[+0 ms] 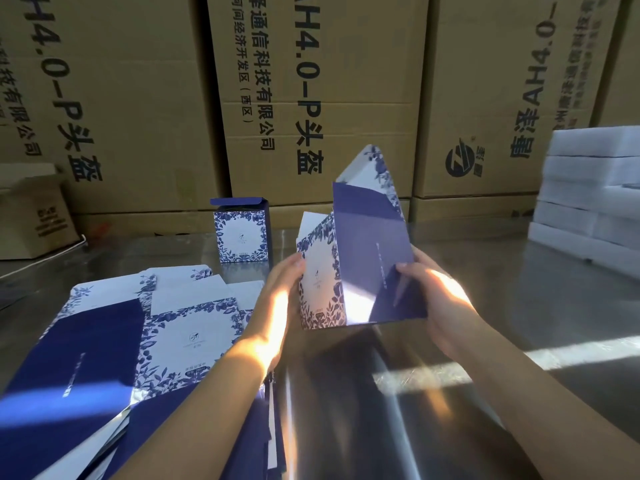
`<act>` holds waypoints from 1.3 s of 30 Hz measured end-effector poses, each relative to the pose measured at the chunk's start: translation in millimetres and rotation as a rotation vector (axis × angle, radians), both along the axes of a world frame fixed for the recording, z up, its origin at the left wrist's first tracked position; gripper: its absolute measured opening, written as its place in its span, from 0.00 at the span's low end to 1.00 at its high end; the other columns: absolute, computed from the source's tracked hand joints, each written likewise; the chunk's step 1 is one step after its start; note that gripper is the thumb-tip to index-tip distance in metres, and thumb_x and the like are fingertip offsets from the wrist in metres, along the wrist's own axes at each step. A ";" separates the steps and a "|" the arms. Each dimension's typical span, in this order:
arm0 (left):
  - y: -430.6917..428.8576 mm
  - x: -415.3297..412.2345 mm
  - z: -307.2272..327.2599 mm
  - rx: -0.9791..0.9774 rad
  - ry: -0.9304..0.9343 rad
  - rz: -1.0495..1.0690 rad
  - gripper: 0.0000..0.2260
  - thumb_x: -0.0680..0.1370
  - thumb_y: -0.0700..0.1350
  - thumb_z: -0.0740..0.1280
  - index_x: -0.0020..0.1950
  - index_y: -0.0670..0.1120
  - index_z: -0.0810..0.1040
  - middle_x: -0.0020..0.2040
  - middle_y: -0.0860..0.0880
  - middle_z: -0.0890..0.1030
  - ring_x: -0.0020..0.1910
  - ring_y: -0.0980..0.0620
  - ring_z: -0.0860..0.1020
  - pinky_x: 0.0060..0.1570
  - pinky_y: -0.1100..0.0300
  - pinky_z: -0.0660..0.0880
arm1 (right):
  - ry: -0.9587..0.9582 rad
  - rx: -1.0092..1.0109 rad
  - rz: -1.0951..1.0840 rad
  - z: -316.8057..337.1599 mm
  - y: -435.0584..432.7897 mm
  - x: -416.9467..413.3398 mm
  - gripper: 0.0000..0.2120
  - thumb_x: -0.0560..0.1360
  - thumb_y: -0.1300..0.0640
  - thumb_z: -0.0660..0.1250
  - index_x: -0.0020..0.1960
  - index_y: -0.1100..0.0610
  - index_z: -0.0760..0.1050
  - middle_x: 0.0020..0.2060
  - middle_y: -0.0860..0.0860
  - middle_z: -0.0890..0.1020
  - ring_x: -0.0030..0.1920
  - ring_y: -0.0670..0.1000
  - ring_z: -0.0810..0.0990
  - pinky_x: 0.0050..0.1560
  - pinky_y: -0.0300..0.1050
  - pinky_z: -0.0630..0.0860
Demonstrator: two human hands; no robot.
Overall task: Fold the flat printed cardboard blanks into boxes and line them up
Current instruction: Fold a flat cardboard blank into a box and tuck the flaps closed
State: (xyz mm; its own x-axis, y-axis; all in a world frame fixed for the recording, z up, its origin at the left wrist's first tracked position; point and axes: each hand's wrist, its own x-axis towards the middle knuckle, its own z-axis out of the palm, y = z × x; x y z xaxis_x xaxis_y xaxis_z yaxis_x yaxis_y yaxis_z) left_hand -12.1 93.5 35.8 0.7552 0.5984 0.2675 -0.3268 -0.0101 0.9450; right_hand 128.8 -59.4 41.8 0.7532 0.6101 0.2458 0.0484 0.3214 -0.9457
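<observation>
A blue-and-white floral cardboard blank (360, 258) is held upright above the shiny table, partly opened into a box shape, with its top flap pointing up. My left hand (284, 289) grips its white floral side. My right hand (436, 296) grips its dark blue side near the bottom. One folded box (241, 237) stands on the table behind, its blue lid flap open. A fanned pile of flat blanks (138, 341) lies at the left, under my left forearm.
Large brown shipping cartons (311, 98) form a wall along the table's far edge. A stack of white foam blocks (595, 202) sits at the right. A small brown carton (31, 216) is at the far left. The metal tabletop (519, 323) reflects strong sunlight.
</observation>
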 end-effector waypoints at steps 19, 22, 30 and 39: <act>13.4 1.1 -0.4 -0.085 -0.106 0.027 0.18 0.74 0.43 0.64 0.63 0.52 0.76 0.61 0.51 0.79 0.59 0.50 0.78 0.59 0.55 0.74 | -0.122 -0.042 -0.118 2.4 -1.2 -7.4 0.06 0.77 0.46 0.65 0.53 0.43 0.76 0.41 0.36 0.84 0.41 0.38 0.83 0.40 0.34 0.76; 15.4 2.1 -2.3 -0.069 -0.103 0.050 0.18 0.74 0.48 0.65 0.64 0.56 0.73 0.66 0.52 0.75 0.63 0.52 0.75 0.63 0.53 0.71 | -0.204 -0.092 -0.135 1.5 0.6 -11.6 0.14 0.78 0.51 0.65 0.62 0.42 0.72 0.45 0.35 0.82 0.43 0.35 0.81 0.35 0.26 0.73; 10.3 4.4 -1.3 -0.137 -0.205 0.002 0.21 0.69 0.50 0.66 0.62 0.60 0.72 0.59 0.59 0.79 0.57 0.58 0.78 0.47 0.63 0.77 | -0.169 -0.088 -0.077 -0.5 3.5 -10.5 0.15 0.78 0.53 0.64 0.64 0.42 0.69 0.43 0.32 0.82 0.44 0.34 0.81 0.37 0.25 0.73; 0.3 -6.6 4.3 0.077 -0.078 -0.096 0.30 0.76 0.65 0.47 0.68 0.49 0.70 0.63 0.53 0.78 0.64 0.56 0.74 0.61 0.57 0.68 | -0.403 -0.015 -0.175 2.1 -5.5 -9.2 0.23 0.69 0.62 0.66 0.60 0.45 0.72 0.54 0.43 0.81 0.57 0.41 0.79 0.52 0.32 0.75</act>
